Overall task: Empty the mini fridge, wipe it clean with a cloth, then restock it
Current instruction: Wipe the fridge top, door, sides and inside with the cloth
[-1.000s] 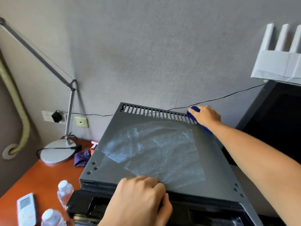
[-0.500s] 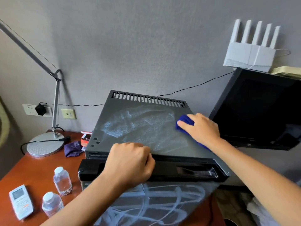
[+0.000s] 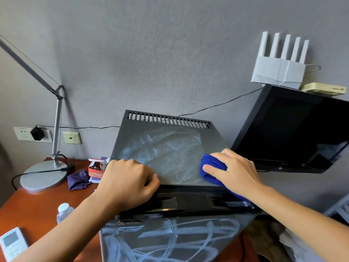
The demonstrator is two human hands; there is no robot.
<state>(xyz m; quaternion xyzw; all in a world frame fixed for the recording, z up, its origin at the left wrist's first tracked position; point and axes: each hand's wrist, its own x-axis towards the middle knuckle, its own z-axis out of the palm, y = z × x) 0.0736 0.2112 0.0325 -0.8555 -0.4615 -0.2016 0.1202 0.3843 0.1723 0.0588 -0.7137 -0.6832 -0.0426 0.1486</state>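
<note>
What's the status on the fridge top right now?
Right hand grips blue cloth on mini fridge top. Left hand braces front edge. Nothing blocking.

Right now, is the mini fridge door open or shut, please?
Shut: the mini fridge door sits flush beneath the top edge, no gap showing.

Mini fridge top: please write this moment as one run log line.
phase: wiping top | right hand: holds blue cloth on mini fridge top, front right | left hand: curled at front edge | door: streaked
</note>
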